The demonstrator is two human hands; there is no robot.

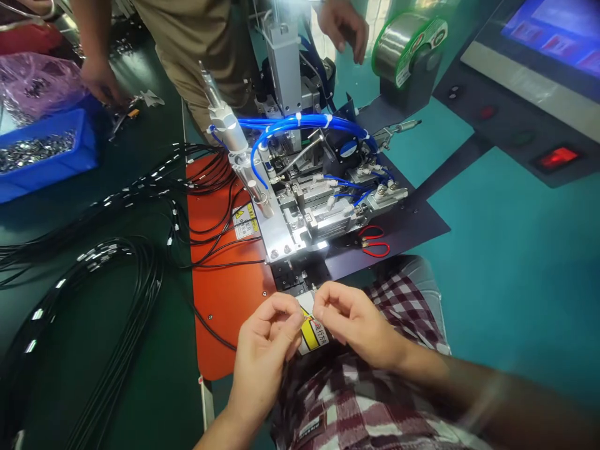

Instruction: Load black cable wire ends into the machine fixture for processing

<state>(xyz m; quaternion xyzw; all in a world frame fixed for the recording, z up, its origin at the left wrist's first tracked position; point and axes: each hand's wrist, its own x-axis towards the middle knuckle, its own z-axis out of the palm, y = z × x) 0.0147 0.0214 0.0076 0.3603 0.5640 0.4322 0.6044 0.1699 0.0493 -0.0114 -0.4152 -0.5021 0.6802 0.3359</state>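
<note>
In front of the machine, my left hand point(269, 340) is closed in a pinch around the end of a black cable point(213, 324), which trails away to the left over the orange plate. Fine coloured wires point(308, 317) come out between my fingertips. My right hand point(354, 319) pinches the other side of these wires, close to the left fingertips. How many wires there are is too small to tell. Just beyond both hands stands a metal machine point(314, 206) with blue air tubes point(300, 122). A yellow and white label point(313, 337) shows below the fingers.
Bundles of black cables point(140, 250) with shiny ends lie on the dark green table at left, near a blue bin point(47, 162) of small metal parts. Red-handled snips point(375, 242) rest beside the machine. A solder wire spool point(407, 47) stands behind. A co-worker's hands point(344, 28) are across the machine.
</note>
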